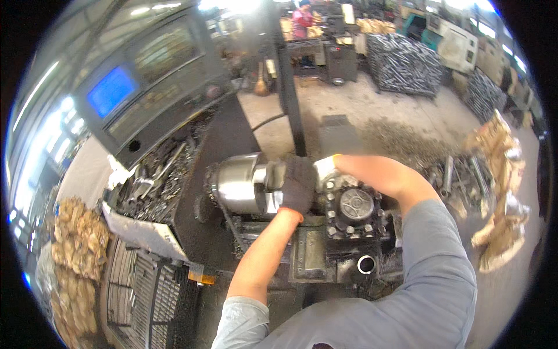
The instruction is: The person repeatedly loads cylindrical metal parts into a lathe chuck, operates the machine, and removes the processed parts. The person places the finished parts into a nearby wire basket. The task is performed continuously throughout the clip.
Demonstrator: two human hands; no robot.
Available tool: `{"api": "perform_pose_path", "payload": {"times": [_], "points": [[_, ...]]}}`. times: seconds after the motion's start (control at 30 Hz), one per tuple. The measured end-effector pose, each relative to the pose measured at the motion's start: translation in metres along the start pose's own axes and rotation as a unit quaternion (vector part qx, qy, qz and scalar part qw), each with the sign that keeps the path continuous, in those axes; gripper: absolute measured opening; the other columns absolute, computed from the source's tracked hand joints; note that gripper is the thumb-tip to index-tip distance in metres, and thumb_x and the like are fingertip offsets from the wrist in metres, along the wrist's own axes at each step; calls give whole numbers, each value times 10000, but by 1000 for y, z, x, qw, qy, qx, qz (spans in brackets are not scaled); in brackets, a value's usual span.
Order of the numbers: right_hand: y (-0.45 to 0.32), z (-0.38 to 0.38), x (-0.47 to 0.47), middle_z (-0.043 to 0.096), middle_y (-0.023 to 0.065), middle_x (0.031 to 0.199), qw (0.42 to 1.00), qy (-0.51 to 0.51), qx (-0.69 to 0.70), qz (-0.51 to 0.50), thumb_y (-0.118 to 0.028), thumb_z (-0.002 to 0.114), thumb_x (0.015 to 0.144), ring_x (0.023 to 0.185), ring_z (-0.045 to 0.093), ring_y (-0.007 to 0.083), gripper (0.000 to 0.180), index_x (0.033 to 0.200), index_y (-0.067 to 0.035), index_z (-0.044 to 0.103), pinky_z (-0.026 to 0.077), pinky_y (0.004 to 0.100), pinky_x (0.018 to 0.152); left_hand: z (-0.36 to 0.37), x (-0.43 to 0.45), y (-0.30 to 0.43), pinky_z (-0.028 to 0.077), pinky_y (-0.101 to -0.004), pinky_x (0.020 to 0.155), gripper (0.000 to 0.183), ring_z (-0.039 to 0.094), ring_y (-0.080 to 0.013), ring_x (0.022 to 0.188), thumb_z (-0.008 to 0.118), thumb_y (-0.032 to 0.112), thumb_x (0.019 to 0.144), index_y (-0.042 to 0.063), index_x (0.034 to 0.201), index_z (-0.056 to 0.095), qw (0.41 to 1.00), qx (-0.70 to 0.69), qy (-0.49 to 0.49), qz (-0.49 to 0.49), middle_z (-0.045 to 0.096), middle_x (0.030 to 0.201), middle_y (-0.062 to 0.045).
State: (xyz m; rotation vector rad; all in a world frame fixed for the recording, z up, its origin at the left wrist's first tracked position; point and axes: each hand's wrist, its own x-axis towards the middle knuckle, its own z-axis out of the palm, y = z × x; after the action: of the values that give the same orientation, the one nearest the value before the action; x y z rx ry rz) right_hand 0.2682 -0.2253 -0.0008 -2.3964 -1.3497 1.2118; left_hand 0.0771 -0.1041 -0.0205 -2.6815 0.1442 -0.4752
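Observation:
My left hand (298,185), in a dark glove with an orange cuff, is at the jaws of a shiny steel lathe chuck (237,185). Its fingers point away from me, and whether they close on a workpiece cannot be seen. My right hand (324,169), in a pale glove, reaches in from the right beside the left one; its fingers are mostly hidden. Just right of the hands sits a square tool turret (356,205) with bolts around its edge and a round ribbed cap. Below the turret a metal ring or tube end (366,265) faces up.
A tray with metal parts and chips (159,187) lies left of the chuck. Behind it stands a machine panel with a blue screen (112,91). A dark upright post (287,78) rises beyond the hands. Metal parts (462,179) lie at right. A person (302,21) is far off.

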Motion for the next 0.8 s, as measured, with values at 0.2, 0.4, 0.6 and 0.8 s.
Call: {"api": "perform_pose_path", "payload": {"times": [0.2,0.4,0.6,0.8], "points": [[50,20,-88,776,176,994,985,126,-101,56,-244,815,799,835,709,237,445,1151,21,750,557,426,727,-2,16,5,171,-589,1310,490,455,-405,1468,606,167,947,143,1436,624,979,-198,-15,-41,571,1491,-182],[89,201,-325,747,269,1113,754,620,78,202,-251,779,825,1002,746,367,547,1278,32,666,577,462,870,-17,17,-6,129,-612,1316,519,493,-399,1441,681,381,935,173,1410,663,996,-57,62,39,640,1422,-184],[37,459,-428,766,228,1008,659,417,314,542,-252,799,849,922,751,378,472,1234,0,695,588,453,814,-28,28,-19,116,-575,1326,722,455,-414,1477,695,566,900,85,1435,634,995,-46,-49,73,612,1460,-225],[-32,361,-370,722,219,1312,798,542,218,147,-223,769,855,1161,733,322,586,1407,-61,652,583,404,999,-36,15,-22,192,-591,1297,705,466,-424,1468,735,548,895,175,1480,607,995,-58,-57,61,586,1492,-213]]}}
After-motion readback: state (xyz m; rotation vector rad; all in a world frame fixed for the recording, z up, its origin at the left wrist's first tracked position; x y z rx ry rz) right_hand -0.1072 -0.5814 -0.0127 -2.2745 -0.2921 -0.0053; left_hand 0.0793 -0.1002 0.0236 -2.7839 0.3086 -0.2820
